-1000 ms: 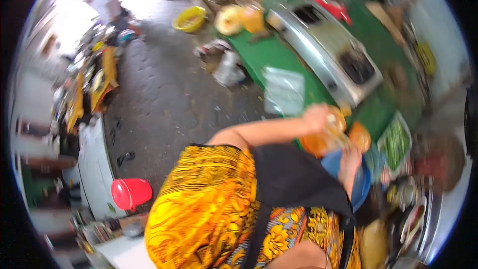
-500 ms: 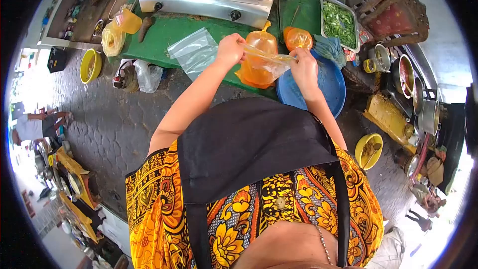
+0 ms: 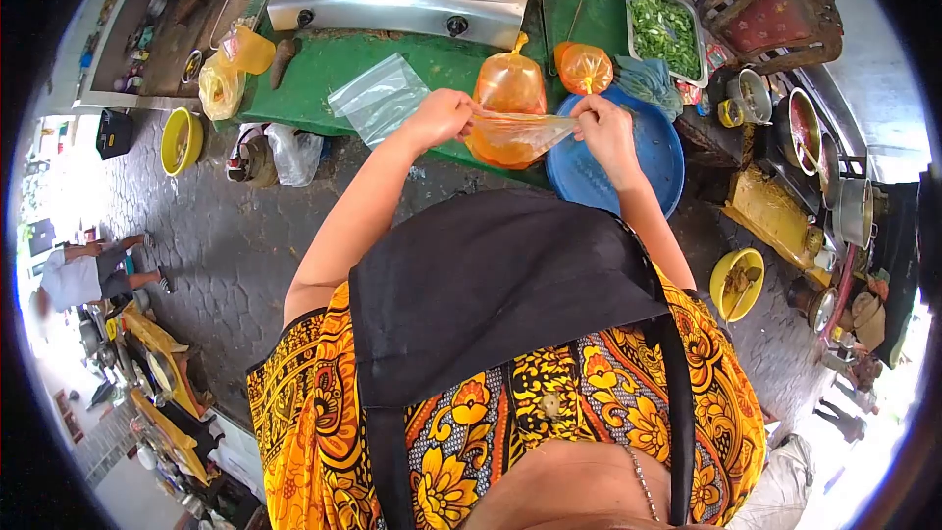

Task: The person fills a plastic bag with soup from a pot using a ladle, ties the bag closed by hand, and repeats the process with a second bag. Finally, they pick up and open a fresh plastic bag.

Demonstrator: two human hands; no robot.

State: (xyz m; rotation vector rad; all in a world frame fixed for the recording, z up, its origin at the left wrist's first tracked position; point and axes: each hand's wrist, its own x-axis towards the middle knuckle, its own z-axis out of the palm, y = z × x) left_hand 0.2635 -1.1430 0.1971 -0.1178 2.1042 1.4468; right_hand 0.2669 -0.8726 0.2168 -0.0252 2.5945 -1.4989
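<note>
A thin clear plastic bag (image 3: 530,132) is stretched taut between my hands, sagging to a point below. One of its edges is pinched in the fingers of my left hand (image 3: 442,120), and my right hand (image 3: 605,132) pinches the opposite end. Just behind it, a tied bag of orange liquid (image 3: 510,81) stands on the green table (image 3: 343,69); more orange shows through the clear film. To the right lies a smaller tied orange bag (image 3: 587,67), beyond my right fingers. A flat clear plastic bag (image 3: 378,98) rests at the table's edge by my left hand.
A blue basin (image 3: 657,172) sits below my right forearm. The gas stove (image 3: 402,0) stands at the back, with a tray of chopped greens (image 3: 665,34) to its right. Yellow bowls (image 3: 180,142) are on both sides. A person (image 3: 83,273) is at far left.
The clear bag has gone from crumpled to pulled straight across between my hands. My left hand is slightly lower and further left, and the view has shifted a little.
</note>
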